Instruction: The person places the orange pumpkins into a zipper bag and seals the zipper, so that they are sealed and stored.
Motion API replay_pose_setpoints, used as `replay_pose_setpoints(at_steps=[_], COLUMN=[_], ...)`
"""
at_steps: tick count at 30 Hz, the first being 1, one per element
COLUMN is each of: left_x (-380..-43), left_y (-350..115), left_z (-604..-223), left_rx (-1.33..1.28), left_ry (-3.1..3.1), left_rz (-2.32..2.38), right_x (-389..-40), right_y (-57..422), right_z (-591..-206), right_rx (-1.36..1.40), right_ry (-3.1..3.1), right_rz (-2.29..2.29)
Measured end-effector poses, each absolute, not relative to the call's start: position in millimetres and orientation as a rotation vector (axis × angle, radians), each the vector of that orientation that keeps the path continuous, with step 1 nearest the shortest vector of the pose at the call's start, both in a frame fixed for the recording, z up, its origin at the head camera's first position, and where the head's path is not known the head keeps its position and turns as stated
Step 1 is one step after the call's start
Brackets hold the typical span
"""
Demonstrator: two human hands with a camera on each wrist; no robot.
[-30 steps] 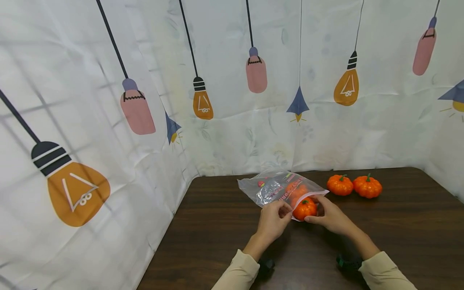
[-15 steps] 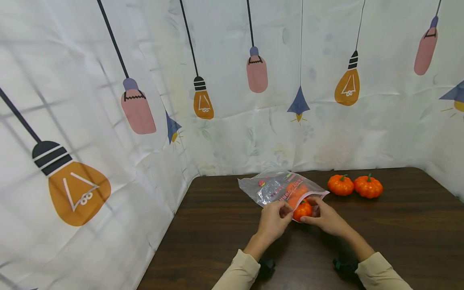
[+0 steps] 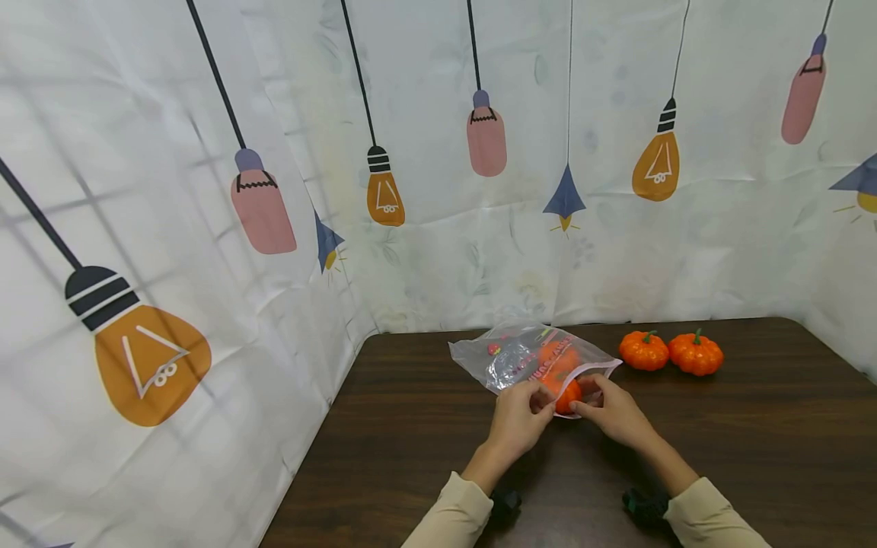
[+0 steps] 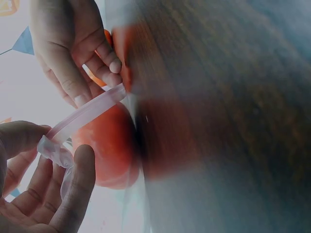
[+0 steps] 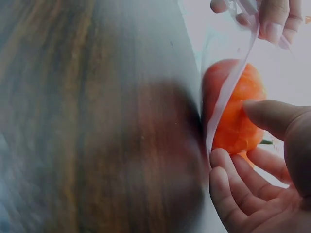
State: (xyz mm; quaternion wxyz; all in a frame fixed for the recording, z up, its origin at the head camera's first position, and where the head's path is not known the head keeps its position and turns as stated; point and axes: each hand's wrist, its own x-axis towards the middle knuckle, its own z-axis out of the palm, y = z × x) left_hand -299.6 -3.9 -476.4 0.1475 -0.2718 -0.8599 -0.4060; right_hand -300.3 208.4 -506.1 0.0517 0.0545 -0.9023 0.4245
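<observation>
The front pumpkin (image 3: 569, 397) sits in the mouth of the clear printed plastic bag (image 3: 503, 367), partly under its lip, on the dark wood-grain counter (image 3: 411, 441); the bag stretches from it towards ten o'clock. The left hand (image 3: 515, 417), at eight o'clock of that pumpkin, has a narrow grip, thumb and fingers pinching the pink edge strip (image 4: 86, 113), seemingly to steady the mouth and keep it gaping; the right hand (image 3: 617, 412), at about four o'clock, has a wider grip, the thumb on the pumpkin's side and the fingers curled near the bag's edge, apparently to guide the fruit while holding the lip clear. Orange shapes (image 3: 558, 356) show through the plastic at twelve o'clock, probably more pumpkins; at two o'clock, well apart from the bag, the left loose pumpkin (image 3: 643, 351) and the right loose pumpkin (image 3: 696, 354) stand side by side, stems up, perhaps set aside to leave working room.

Compared with a second ago, the front pumpkin lies deeper, with less of it bare; the right hand has shifted towards nine o'clock, nearer the left; the loose pair is where it was.
</observation>
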Motion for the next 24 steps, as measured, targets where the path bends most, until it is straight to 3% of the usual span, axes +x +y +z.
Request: replay_pose_setpoints(at_steps=[12, 24], left_x=[-298.9, -299.5], left_y=[-3.5, -3.9], left_z=[-476.0, -477.6], left_rx=[-0.772, -0.763], left_ry=[-2.48, -2.492], left_rz=[-1.183, -1.191], right_x=[-299.3, -298.8], right_y=[202.0, 204.1], right_z=[-507.2, -504.3], right_rx=[0.153, 0.445], right_ry=[-2.698, -2.685], right_rz=[1.328, 1.415])
